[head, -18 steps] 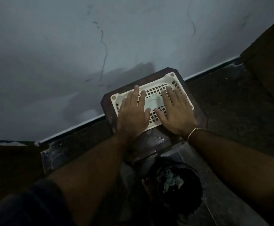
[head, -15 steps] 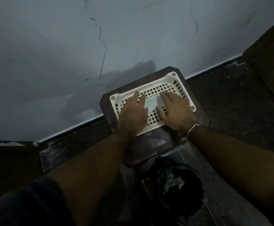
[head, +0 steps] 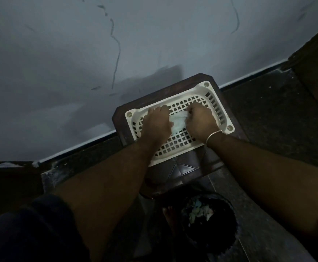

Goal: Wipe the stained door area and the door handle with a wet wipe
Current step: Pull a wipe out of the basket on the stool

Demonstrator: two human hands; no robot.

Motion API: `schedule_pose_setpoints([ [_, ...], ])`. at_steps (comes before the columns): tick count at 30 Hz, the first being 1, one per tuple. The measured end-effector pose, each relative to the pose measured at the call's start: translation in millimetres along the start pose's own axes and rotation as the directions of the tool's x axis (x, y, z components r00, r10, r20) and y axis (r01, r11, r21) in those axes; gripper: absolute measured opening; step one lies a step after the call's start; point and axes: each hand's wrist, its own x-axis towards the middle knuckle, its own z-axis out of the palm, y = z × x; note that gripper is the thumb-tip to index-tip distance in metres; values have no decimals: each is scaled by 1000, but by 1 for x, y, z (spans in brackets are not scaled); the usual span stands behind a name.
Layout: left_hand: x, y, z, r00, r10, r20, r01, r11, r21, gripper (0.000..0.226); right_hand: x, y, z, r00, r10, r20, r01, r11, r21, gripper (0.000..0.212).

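Note:
A pale wet wipe (head: 178, 121) lies bunched in a white plastic lattice basket (head: 222, 112) that sits on a dark brown stool (head: 175, 171). My left hand (head: 156, 125) rests on the wipe's left end with fingers curled down into the basket. My right hand (head: 201, 121), with a metal bangle at the wrist, is closed on the wipe's right end. The door and its handle are not in view.
A grey wall (head: 78, 53) with dark scribble marks rises just behind the stool. A black bin (head: 211, 224) with crumpled scraps inside stands on the dark floor below the stool. Dark wood (head: 316, 63) shows at the right edge.
Both hands were lying flat with fingers spread over the basket. Now the fingers have curled and gathered the wipe, bunching it between the two hands.

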Motion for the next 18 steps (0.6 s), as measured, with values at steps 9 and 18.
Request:
schedule_pose_setpoints([
  [9, -10, 11, -16, 1000, -12, -14, 9, 972, -235, 5, -6, -6, -29, 998, -62, 22, 51, 936, 348, 15],
  [18, -36, 18, -68, 953, -233, 197, 287, 470, -835, 20, -26, -61, -68, 996, -20, 86, -56, 615, 787, 50],
])
